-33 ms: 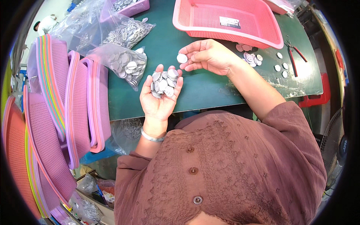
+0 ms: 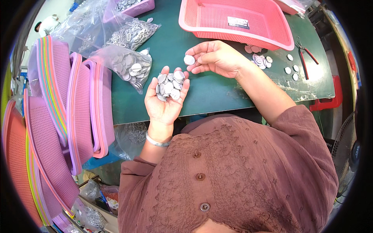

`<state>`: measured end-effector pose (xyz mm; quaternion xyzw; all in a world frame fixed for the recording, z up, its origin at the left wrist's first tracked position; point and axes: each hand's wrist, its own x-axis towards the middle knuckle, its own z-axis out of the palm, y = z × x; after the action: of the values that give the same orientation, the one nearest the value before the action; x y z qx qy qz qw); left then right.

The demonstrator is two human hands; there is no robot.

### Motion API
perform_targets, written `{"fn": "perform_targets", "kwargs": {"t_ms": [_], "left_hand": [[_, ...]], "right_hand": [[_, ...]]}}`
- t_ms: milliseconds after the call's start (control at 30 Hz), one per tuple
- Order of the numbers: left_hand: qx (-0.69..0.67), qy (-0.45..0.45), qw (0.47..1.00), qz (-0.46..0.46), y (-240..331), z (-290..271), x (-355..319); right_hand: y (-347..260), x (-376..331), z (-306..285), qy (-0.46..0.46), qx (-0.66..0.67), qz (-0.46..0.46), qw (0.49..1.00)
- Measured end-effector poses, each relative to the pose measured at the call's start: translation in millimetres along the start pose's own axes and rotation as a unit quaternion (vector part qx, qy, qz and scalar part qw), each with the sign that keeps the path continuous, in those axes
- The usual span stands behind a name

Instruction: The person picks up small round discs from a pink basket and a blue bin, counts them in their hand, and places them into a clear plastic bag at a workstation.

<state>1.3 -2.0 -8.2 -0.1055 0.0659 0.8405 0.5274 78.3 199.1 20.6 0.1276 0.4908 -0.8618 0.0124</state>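
Observation:
My left hand [image 2: 158, 108], palm up with fingers curled, cradles a heap of round silvery metal discs [image 2: 169, 86] over the green table. Between the thumb and fingers of my right hand [image 2: 211, 58] is a single round disc [image 2: 189, 59], its pale flat side showing. That hand is just beyond and to the right of the heap, apart from it. To the left, a clear plastic bag [image 2: 130, 66] of similar discs lies open-mouthed on the table. Several discs [image 2: 261, 61] lie grouped beyond my right forearm.
A pink perforated basket [image 2: 237, 23] stands at the far side. Red-handled pliers [image 2: 307, 58] and scattered discs [image 2: 288, 70] lie at right on the green table [image 2: 217, 95]. Stacked colourful baskets [image 2: 79, 112] crowd the left. Behind the disc bag is a bag of metal links [image 2: 134, 33].

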Motion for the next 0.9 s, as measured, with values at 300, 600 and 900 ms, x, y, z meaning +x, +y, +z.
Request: {"fn": "perform_targets", "kwargs": {"t_ms": [300,600,900], "left_hand": [[-0.006,0.011,1.0,-0.009,-3,4,6],[-0.011,-0.011,0.999,-0.034,-3,3,8],[0.009,-0.004,0.999,-0.037,-4,6,6]], "right_hand": [[13,8,2,-0.055,-0.298,-0.107,0.947],[18,7,6,-0.042,-0.36,-0.15,0.92],[9,1,0,-0.033,0.024,-0.037,0.998]]}}
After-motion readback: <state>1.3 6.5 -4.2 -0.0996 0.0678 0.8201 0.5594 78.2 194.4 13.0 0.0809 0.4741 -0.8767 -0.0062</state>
